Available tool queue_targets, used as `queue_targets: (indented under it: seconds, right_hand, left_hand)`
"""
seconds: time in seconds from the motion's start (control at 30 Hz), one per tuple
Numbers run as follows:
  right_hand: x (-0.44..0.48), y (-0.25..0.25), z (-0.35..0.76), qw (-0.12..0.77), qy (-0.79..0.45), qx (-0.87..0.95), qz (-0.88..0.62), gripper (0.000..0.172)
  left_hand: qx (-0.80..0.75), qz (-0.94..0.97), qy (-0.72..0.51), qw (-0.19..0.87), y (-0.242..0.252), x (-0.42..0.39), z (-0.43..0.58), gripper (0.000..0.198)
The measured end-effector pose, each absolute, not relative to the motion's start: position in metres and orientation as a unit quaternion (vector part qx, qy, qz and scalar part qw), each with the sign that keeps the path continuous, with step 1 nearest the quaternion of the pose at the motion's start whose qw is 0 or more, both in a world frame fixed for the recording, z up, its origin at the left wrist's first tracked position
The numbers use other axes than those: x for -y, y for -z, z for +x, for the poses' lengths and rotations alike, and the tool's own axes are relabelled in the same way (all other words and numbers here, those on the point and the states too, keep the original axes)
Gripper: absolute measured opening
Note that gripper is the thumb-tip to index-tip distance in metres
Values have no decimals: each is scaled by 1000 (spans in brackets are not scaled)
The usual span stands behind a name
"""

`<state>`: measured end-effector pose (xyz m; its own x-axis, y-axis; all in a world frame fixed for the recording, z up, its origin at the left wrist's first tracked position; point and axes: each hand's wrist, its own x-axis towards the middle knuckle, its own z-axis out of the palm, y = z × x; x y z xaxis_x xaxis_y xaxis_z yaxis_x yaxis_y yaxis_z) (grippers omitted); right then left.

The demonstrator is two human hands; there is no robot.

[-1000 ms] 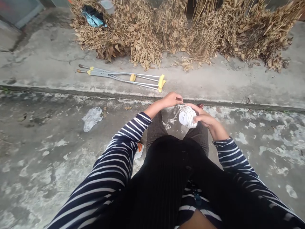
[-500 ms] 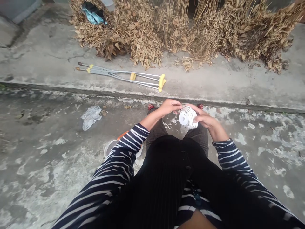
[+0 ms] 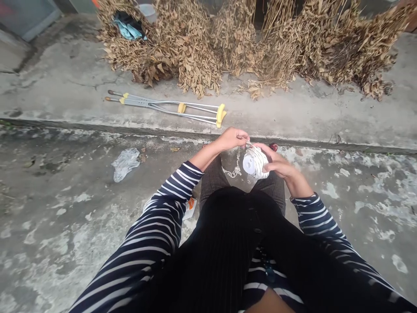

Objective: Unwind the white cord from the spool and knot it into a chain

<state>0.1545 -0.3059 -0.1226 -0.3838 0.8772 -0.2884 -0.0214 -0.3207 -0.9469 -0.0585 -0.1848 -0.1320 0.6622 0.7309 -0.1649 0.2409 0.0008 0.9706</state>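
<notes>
My right hand (image 3: 279, 164) is wrapped around a spool of white cord (image 3: 259, 164), thumb on the near side and fingers over the top. The spool's round white end (image 3: 249, 164) with a centre hole faces left. Just left of the spool, my left hand (image 3: 233, 138) pinches a strand of the cord that runs back to the windings. Below the left hand, a loose white crinkled length of cord (image 3: 233, 173) hangs or lies between my knees; which of the two I cannot tell.
A pair of crutches (image 3: 166, 107) with yellow pads lies on the raised concrete ledge (image 3: 293, 117) ahead. Dried plants (image 3: 234, 43) line its back, with a blue-and-black cloth (image 3: 128, 27) on them. A crumpled clear plastic bag (image 3: 126, 164) lies on the ground; a white-and-orange item (image 3: 190, 208) is half hidden by my left sleeve.
My left hand has risen slightly away from the spool, and a short strand now shows stretched between them. The spool has turned a little in my right hand.
</notes>
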Motion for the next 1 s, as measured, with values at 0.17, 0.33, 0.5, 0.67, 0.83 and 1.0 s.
queue_targets:
  seconds: [0.17, 0.33, 0.5, 0.67, 0.83, 1.0]
  right_hand:
    - [307, 119, 159, 315, -674, 513, -428, 83]
    - [303, 126, 157, 262, -647, 542, -468, 79]
    - [302, 132, 158, 239, -613, 564, -499, 81]
    - [306, 127, 156, 254, -639, 555, -467, 82]
    - [306, 129, 158, 295, -700, 475, -445, 81]
    - [305, 138, 164, 314, -693, 441, -476, 81]
  left_hand:
    - [-306, 583, -144, 739, 102, 176, -77, 13]
    - [-296, 556, -162, 760, 85, 176, -96, 25]
    - [-298, 544, -268, 737, 91, 179, -98, 35]
    - [-349, 491, -361, 712, 110, 175, -82, 29]
    - [-407, 502, -289, 706, 139, 171, -82, 17]
    - [-365, 603, -180, 687, 141, 177, -100, 29]
